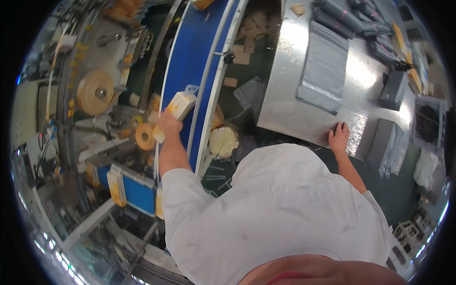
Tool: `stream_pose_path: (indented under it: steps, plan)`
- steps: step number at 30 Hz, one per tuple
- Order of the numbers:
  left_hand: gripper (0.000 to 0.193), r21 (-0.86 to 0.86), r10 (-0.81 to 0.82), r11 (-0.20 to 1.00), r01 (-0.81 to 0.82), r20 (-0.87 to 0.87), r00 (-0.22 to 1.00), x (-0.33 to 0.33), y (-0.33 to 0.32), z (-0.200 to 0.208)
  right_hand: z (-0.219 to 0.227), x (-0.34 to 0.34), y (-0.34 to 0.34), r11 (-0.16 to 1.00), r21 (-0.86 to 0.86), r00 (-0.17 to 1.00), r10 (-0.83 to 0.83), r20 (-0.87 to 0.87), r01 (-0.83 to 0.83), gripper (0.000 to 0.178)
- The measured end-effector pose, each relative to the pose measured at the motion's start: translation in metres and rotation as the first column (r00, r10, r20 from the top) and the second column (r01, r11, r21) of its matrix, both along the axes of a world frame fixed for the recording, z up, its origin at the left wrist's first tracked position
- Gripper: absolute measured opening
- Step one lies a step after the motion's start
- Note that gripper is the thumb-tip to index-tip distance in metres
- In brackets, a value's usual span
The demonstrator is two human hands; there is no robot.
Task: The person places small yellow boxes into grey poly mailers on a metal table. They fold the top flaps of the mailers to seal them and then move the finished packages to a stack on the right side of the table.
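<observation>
Over the blue conveyor belt (194, 45), my left hand (169, 125) is closed around the lower end of a white and yellow carton (181, 105). A pale tab sticks out from the carton's far end. The carton lies tilted along the belt; whether it rests on the belt or is held just above it I cannot tell. On the right, my right hand (338, 137) lies on the near edge of a metal table (285, 102), its fingers apart and nothing in it. Beyond that hand lies a stack of flat grey plastic bags (324, 66).
Grey rolls (332, 18) and wrapped grey bundles (394, 90) sit on the table. Left of the belt stands a machine with a large tape reel (95, 92) and a smaller orange roll (145, 136). Cardboard scraps (241, 57) lie on the floor between belt and table.
</observation>
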State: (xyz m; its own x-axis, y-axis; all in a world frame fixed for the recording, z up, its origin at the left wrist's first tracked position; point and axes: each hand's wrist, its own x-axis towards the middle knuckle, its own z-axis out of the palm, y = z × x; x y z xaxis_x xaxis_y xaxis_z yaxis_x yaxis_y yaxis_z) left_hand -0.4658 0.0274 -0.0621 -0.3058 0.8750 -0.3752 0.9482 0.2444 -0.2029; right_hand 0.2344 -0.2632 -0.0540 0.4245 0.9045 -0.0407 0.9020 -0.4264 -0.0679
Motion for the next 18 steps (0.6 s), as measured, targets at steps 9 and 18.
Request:
stream_pose_path:
  steps: [9,18]
  plan:
    - [0.077,0.314,0.016,0.949,0.0,-0.049,0.999,0.069,0.064,0.0,0.03,0.009,0.001,0.989,-0.012,0.942,-0.141,-0.305,0.144,0.052]
    - [0.091,0.536,-0.541,0.841,0.073,0.836,0.096,0.3,0.077,0.161,0.064,-0.053,0.058,0.901,0.379,0.609,0.183,-0.772,0.21,0.063]
